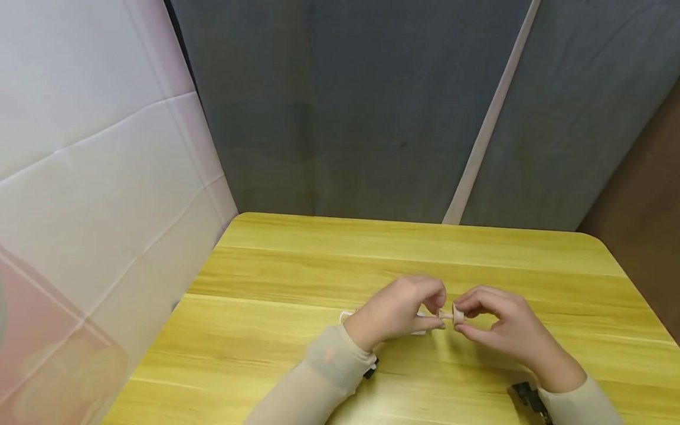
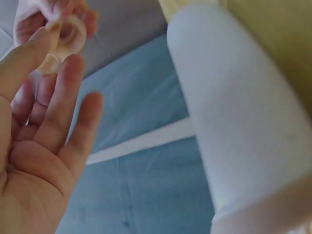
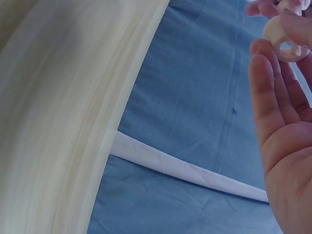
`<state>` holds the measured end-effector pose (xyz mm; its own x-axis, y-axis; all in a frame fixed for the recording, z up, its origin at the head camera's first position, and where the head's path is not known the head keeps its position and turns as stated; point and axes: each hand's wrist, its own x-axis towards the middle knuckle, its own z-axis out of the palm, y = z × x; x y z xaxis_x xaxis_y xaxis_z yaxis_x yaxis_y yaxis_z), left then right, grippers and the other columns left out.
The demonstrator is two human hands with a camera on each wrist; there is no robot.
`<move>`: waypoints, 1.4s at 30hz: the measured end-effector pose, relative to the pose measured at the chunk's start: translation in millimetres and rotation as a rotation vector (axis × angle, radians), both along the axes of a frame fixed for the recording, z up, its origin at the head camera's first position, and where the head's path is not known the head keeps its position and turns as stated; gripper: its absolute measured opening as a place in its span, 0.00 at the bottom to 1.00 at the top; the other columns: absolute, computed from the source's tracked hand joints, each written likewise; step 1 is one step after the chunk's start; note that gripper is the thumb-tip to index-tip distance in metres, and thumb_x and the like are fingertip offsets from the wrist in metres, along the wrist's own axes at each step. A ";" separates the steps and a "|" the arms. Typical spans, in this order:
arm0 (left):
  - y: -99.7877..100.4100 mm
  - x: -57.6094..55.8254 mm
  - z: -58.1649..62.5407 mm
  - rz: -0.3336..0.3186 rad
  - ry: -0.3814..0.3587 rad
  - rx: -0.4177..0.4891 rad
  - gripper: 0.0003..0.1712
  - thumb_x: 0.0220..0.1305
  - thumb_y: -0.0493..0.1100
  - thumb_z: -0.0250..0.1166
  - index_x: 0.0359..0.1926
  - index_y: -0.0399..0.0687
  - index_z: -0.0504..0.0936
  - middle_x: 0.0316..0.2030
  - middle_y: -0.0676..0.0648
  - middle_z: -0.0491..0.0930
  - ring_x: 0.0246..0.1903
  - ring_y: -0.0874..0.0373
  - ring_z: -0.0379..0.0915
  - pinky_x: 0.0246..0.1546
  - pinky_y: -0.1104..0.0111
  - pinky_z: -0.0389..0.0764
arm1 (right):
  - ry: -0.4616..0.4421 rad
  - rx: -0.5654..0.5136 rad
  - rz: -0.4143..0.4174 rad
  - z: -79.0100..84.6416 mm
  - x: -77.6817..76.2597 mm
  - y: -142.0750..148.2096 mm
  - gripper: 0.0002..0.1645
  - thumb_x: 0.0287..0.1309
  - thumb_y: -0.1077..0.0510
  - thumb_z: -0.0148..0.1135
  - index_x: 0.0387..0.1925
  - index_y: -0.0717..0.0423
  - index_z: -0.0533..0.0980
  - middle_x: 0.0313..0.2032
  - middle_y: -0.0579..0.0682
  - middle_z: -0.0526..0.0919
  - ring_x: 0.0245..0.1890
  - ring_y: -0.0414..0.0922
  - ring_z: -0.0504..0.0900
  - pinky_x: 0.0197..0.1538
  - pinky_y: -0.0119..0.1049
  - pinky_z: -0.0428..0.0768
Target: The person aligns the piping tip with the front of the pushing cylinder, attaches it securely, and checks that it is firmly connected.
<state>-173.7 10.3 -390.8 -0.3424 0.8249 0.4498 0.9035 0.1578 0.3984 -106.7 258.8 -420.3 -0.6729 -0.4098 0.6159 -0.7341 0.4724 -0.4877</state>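
Two hands, left hand (image 1: 398, 308) and right hand (image 1: 510, 324), face each other closely above wood-grain surface (image 1: 297, 268). Right thumb and fingers pinch pale ring (image 1: 458, 315); left thumb and index pinch thin pale stem (image 1: 447, 316), lying between hands. Stem reaches ring; cannot tell if joined. White object (image 1: 419, 332) partly hidden behind left hand.

In the head view, streaky yellow wood grain patterns the tabletop (image 1: 319, 260) across the lower frame; the curtain (image 1: 361, 118) at top centre is plain dark grey, its strip (image 1: 491, 124) whitish; the wall sheet (image 1: 95, 177) at left is white, blotched pink lower left; the right-edge panel (image 1: 643, 212) brown, sleeves (image 1: 313, 383) cream, the ring-ended piece (image 1: 458, 315) pale beige
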 end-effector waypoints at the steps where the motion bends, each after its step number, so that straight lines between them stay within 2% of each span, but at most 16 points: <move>1: 1.6 0.8 -1.4 0.001 -0.007 0.002 0.17 0.59 0.39 0.82 0.34 0.47 0.78 0.33 0.53 0.80 0.35 0.66 0.76 0.41 0.83 0.73 | -0.002 -0.003 0.001 0.0 0.4 0.0 0.33 0.37 0.74 0.86 0.42 0.43 0.85 0.43 0.42 0.88 0.39 0.37 0.87 0.44 0.26 0.85; 5: 4.5 3.1 -5.4 0.004 -0.021 -0.001 0.20 0.59 0.39 0.83 0.29 0.50 0.75 0.31 0.54 0.77 0.32 0.66 0.68 0.37 0.82 0.68 | -0.021 -0.011 0.006 0.2 1.7 0.2 0.32 0.38 0.75 0.85 0.42 0.44 0.85 0.42 0.42 0.88 0.38 0.37 0.87 0.44 0.26 0.84; 10: 5.6 3.1 -6.7 0.002 -0.008 -0.004 0.13 0.61 0.39 0.81 0.31 0.50 0.82 0.34 0.55 0.80 0.35 0.66 0.73 0.41 0.83 0.71 | -0.037 -0.002 0.005 0.7 1.4 0.5 0.31 0.39 0.74 0.85 0.42 0.44 0.85 0.43 0.41 0.88 0.39 0.37 0.87 0.45 0.26 0.84; 15: 7.7 3.2 -7.0 -0.017 -0.004 0.008 0.08 0.63 0.39 0.80 0.35 0.47 0.87 0.36 0.53 0.85 0.40 0.67 0.79 0.46 0.84 0.74 | -0.003 -0.027 0.040 -0.1 0.1 -0.4 0.30 0.40 0.74 0.85 0.44 0.46 0.86 0.43 0.45 0.89 0.40 0.38 0.87 0.46 0.27 0.85; 24: 9.2 4.5 -7.5 -0.027 -0.023 0.018 0.04 0.67 0.40 0.77 0.39 0.47 0.90 0.41 0.52 0.86 0.44 0.67 0.81 0.51 0.83 0.74 | 0.040 -0.063 0.094 -0.3 -1.0 1.8 0.25 0.46 0.70 0.85 0.45 0.52 0.85 0.43 0.50 0.89 0.41 0.40 0.88 0.46 0.27 0.85; 29: 7.2 4.7 -8.2 -0.031 -0.008 -0.030 0.08 0.69 0.43 0.76 0.47 0.48 0.91 0.47 0.52 0.85 0.48 0.66 0.80 0.53 0.84 0.73 | 0.083 -0.084 0.119 -1.2 -3.5 2.7 0.15 0.57 0.59 0.82 0.44 0.55 0.85 0.42 0.52 0.89 0.40 0.40 0.88 0.44 0.27 0.86; 34: 5.1 4.7 -8.5 -0.045 -0.035 -0.067 0.12 0.70 0.43 0.75 0.52 0.48 0.91 0.50 0.52 0.84 0.48 0.63 0.81 0.53 0.83 0.73 | 0.086 -0.097 0.128 0.8 -3.5 0.9 0.13 0.60 0.57 0.80 0.43 0.57 0.85 0.42 0.54 0.89 0.40 0.40 0.88 0.44 0.27 0.85; 39: -3.1 0.0 -2.3 -0.044 -0.085 -0.087 0.17 0.70 0.44 0.74 0.58 0.49 0.89 0.53 0.52 0.84 0.49 0.65 0.81 0.54 0.81 0.74 | 0.091 -0.112 0.113 0.1 -3.7 3.3 0.13 0.58 0.59 0.81 0.43 0.57 0.86 0.41 0.54 0.89 0.39 0.40 0.88 0.42 0.28 0.86; 41: -9.1 -4.0 1.2 -0.008 -0.114 -0.099 0.19 0.71 0.45 0.73 0.60 0.50 0.88 0.55 0.52 0.84 0.50 0.65 0.80 0.54 0.79 0.76 | 0.095 -0.104 0.089 -0.2 -3.5 5.2 0.17 0.52 0.65 0.84 0.43 0.57 0.86 0.41 0.54 0.89 0.39 0.40 0.88 0.42 0.28 0.86; 42: -12.5 -6.1 2.6 0.030 -0.120 -0.118 0.20 0.70 0.46 0.74 0.61 0.51 0.88 0.56 0.52 0.83 0.51 0.65 0.80 0.54 0.78 0.76 | 0.087 -0.098 0.073 -0.1 -3.0 6.0 0.20 0.48 0.68 0.85 0.43 0.56 0.86 0.41 0.54 0.89 0.39 0.40 0.88 0.43 0.28 0.86</move>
<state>-179.8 -2.2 -388.2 -0.4135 0.8582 0.3042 0.8445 0.2366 0.4805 -109.8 264.8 -420.5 -0.5859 -0.3906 0.7100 -0.8062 0.3699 -0.4617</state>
